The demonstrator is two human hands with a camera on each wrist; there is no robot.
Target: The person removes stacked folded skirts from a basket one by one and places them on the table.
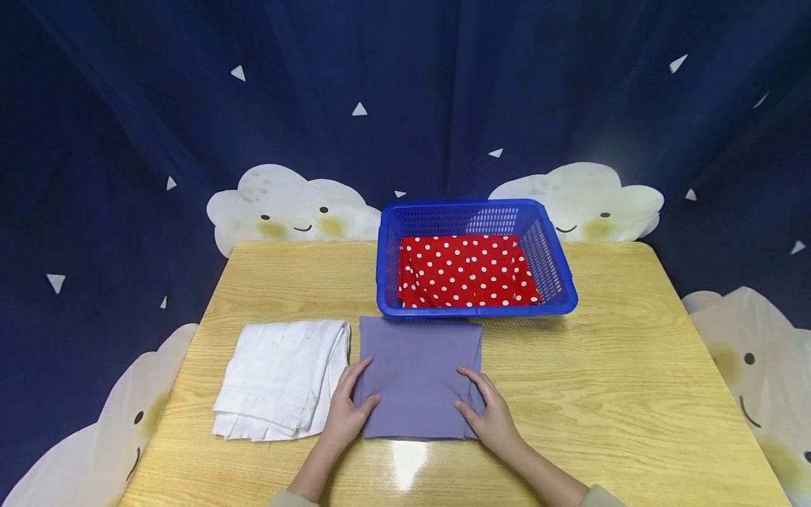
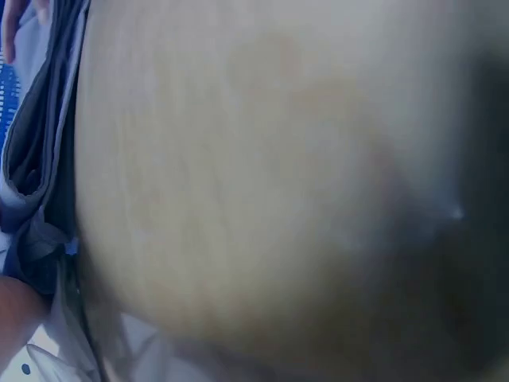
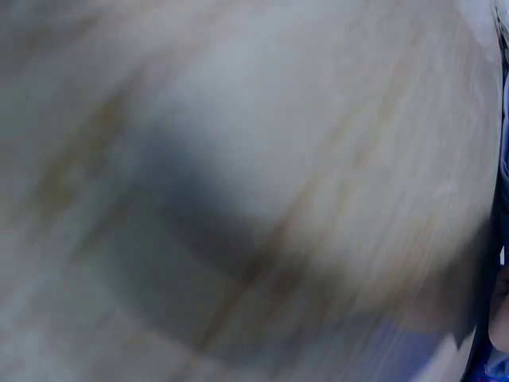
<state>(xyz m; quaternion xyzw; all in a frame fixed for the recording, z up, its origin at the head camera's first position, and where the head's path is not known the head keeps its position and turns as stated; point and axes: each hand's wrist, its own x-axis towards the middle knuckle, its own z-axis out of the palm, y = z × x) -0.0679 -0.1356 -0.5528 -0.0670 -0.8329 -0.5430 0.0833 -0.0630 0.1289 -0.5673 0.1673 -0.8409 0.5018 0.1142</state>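
A folded purple cloth (image 1: 415, 380) lies flat on the table, just in front of the blue basket. My left hand (image 1: 347, 412) rests on its left edge, thumb and fingers spread on top. On the opposite edge my right hand (image 1: 494, 415) touches the cloth in much the same way, fingertips pointing inward. Seen edge-on in the left wrist view, the cloth (image 2: 40, 151) shows several folded layers. The right wrist view is mostly blurred tabletop, with part of a hand (image 3: 499, 314) at its right border.
The blue plastic basket (image 1: 476, 312) holds a folded red cloth with white dots (image 1: 459, 271). A folded white cloth (image 1: 275, 370) lies left of my left hand. Wooden tabletop (image 1: 633, 380) extends to the right. Behind hangs a dark blue curtain (image 1: 418, 84) with cloud prints.
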